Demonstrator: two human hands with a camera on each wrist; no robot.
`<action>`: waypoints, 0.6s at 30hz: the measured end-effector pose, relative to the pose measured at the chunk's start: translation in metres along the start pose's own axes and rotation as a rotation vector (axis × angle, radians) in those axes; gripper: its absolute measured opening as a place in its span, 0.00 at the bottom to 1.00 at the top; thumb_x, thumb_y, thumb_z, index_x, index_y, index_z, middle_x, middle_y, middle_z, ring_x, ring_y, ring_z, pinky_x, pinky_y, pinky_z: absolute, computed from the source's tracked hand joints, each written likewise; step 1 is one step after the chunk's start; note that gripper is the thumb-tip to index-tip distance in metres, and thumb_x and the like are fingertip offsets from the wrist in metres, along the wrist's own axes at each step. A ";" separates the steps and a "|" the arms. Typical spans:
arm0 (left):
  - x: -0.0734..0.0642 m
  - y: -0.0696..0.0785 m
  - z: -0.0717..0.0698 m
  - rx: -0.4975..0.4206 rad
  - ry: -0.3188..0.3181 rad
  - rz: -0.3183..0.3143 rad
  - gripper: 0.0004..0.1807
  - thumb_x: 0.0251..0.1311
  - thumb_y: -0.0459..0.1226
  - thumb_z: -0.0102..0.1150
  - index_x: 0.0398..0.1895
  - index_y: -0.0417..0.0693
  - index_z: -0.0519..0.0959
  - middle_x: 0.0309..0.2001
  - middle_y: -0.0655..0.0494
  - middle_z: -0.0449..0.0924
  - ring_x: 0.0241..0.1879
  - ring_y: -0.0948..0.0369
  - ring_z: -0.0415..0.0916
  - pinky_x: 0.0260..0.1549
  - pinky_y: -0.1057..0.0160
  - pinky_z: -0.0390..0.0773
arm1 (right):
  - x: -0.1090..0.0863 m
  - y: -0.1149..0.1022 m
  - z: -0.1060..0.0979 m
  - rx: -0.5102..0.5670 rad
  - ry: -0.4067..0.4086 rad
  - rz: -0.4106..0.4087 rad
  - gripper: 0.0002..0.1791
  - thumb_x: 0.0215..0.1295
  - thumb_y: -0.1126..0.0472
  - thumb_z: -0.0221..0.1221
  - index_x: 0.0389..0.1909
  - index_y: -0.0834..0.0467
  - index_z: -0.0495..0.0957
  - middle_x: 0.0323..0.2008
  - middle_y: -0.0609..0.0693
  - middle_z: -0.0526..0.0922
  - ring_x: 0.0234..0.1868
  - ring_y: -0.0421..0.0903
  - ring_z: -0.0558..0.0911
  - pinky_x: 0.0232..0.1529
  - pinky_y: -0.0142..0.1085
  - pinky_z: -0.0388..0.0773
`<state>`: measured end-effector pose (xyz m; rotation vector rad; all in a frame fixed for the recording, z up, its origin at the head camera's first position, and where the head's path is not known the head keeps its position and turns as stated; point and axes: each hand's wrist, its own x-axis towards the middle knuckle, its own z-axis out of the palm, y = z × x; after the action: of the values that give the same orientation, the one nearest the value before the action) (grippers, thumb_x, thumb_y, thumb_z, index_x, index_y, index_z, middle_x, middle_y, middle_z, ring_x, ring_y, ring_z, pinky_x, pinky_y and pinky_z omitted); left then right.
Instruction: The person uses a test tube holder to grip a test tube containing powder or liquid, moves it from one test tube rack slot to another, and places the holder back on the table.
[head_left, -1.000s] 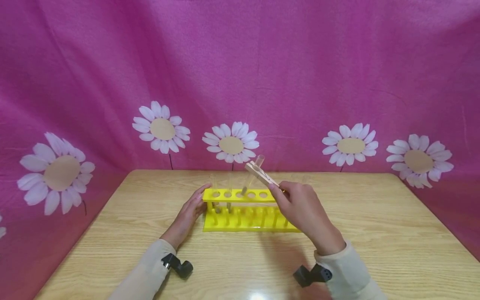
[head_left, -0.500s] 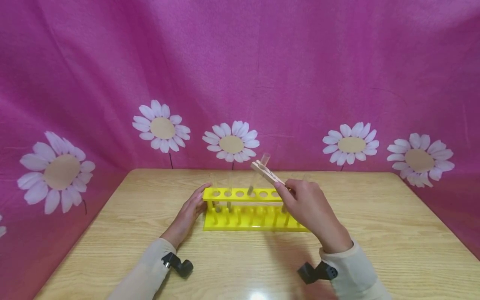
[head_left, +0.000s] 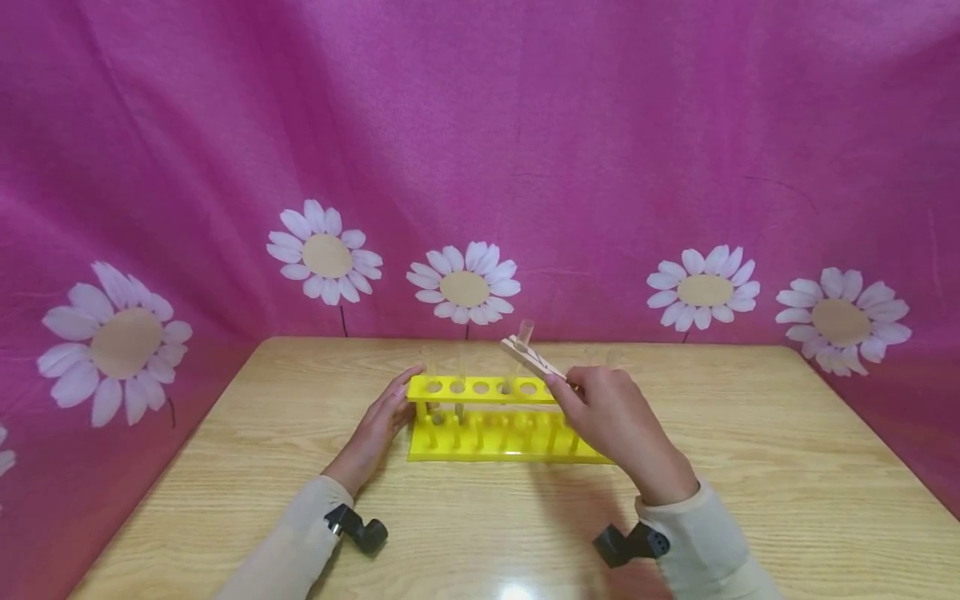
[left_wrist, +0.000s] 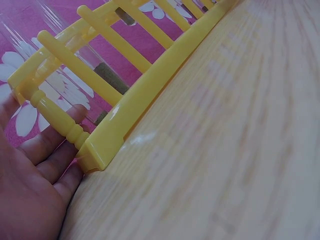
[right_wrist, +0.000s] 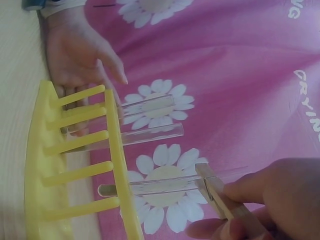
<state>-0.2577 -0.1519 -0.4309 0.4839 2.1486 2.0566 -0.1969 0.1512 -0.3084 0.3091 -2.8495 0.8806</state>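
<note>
A yellow test tube rack (head_left: 517, 457) stands on the table. At its left end, my left hand (head_left: 375, 429) holds it, fingers around the end post as the left wrist view shows. My right hand (head_left: 618, 421) grips a wooden test tube holder (head_left: 532, 357), whose jaws clasp a clear test tube (head_left: 527, 330) near its top. That tube leans slightly; in the right wrist view its dark-filled bottom (right_wrist: 106, 190) has passed through the rack's upper bar. Two more test tubes (right_wrist: 152, 133) stand in the leftmost holes, with dark matter (left_wrist: 111, 77) at their bottoms.
Further tube tops (head_left: 615, 358) show faintly behind the right hand, toward the rack's right end. Upright pegs (head_left: 478, 433) line the rack's base. A pink curtain with daisies (head_left: 480, 167) hangs behind the wooden table (head_left: 465, 525). Wrist cameras (head_left: 630, 546) sit on both sleeves.
My right hand has moved right, then down, with the holder. The clasped tube has become more upright and its bottom has gone into a hole. The left hand has stayed put.
</note>
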 end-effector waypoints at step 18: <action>0.000 -0.003 -0.001 -0.004 0.000 0.012 0.31 0.72 0.57 0.33 0.75 0.59 0.55 0.75 0.55 0.51 0.72 0.52 0.52 0.70 0.45 0.50 | 0.000 0.003 0.009 -0.026 -0.018 -0.044 0.18 0.67 0.51 0.58 0.20 0.57 0.75 0.11 0.45 0.62 0.12 0.40 0.59 0.13 0.30 0.55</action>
<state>-0.2582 -0.1525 -0.4334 0.4978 2.1467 2.0659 -0.1979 0.1484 -0.3170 0.3764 -2.8566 0.8360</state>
